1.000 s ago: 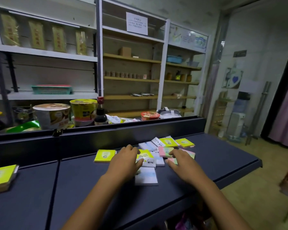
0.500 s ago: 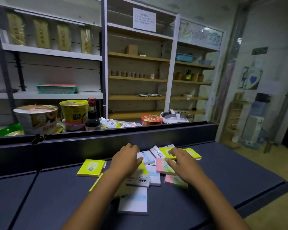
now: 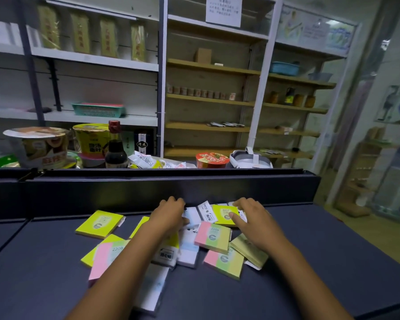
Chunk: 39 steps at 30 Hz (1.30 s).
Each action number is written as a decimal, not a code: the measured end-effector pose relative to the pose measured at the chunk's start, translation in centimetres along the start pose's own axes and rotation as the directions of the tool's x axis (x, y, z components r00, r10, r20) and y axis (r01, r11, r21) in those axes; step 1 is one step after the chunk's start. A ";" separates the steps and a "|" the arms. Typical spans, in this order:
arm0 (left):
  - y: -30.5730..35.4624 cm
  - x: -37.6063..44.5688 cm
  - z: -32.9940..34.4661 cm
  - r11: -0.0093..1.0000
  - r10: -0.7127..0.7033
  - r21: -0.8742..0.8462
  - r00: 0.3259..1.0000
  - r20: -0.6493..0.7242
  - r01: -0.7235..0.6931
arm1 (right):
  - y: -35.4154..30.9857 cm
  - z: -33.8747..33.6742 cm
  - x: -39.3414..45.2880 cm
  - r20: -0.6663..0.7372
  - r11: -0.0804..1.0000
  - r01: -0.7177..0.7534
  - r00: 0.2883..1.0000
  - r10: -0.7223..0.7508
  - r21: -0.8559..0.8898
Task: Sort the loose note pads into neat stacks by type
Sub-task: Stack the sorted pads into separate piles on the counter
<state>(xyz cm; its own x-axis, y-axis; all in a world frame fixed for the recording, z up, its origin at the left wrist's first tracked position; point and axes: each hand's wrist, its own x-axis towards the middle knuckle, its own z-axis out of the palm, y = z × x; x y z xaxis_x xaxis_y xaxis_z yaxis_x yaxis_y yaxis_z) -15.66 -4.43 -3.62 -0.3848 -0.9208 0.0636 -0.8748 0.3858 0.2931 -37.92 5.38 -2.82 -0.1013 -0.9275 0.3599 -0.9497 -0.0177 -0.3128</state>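
Person's arms and hands, head view.
Two bare forearms are seen from the near edge, ending in the left hand (image 3: 169,213) and the right hand (image 3: 252,218). No sleeve, cuff or glove is worn on the visible length of either arm. No watch, ring, bracelet or marking can be made out. Fingernails are too blurred to be described. Both upper arms are cut off by the frame.

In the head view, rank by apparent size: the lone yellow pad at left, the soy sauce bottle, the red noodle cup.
Largest to smallest as they look:
1. lone yellow pad, though it is nearest the camera
2. soy sauce bottle
3. red noodle cup, its lower part hidden behind the counter ledge
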 end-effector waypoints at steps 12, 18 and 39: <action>0.8 -1.0 -1.4 0.882 -0.085 -0.463 0.937 -0.338 -0.087 | 1.5 -0.1 0.2 -0.038 0.999 0.046 0.998 -0.045 0.022; 0.3 -3.2 -2.9 0.431 -0.248 -0.887 0.924 -0.293 -0.165 | 1.6 -0.5 0.7 -0.030 0.997 0.054 0.998 -0.053 0.053; 0.5 -5.5 -3.1 -0.043 -0.296 -0.981 0.940 -0.167 -0.188 | 2.5 0.7 3.6 0.326 0.997 -0.071 0.944 0.055 0.037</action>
<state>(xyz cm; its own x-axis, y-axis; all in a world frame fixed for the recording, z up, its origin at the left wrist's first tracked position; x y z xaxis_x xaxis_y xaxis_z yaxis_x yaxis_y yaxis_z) -13.09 0.62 -0.84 -0.0538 -0.9897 0.1327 0.3993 0.1004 0.9113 -40.50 1.70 -2.90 -0.0508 -0.9981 0.0358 -0.9284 0.0340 -0.3701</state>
